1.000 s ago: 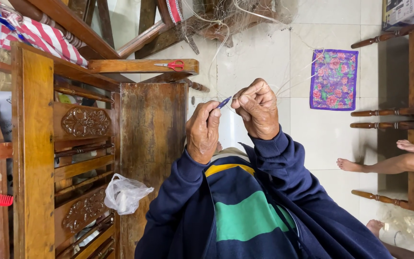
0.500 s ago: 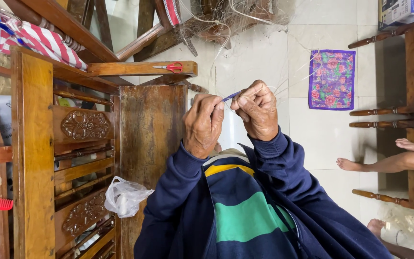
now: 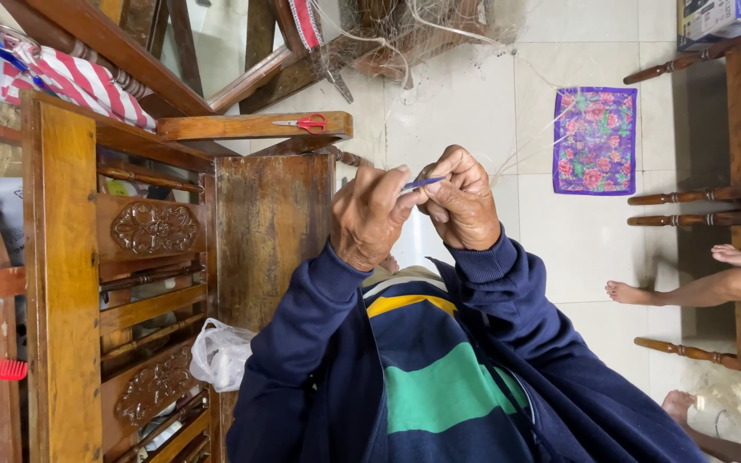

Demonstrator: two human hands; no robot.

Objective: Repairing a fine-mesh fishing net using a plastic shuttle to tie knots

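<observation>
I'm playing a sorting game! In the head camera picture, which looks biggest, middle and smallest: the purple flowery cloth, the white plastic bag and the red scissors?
1. Purple flowery cloth, on the tiled floor.
2. White plastic bag, by the carved wooden furniture; it lies nearer the camera, so its place against the cloth is unsure.
3. Red scissors, clearly smallest.

White tile floor (image 3: 576, 249) w/ floral purple mat (image 3: 594, 140)
</observation>
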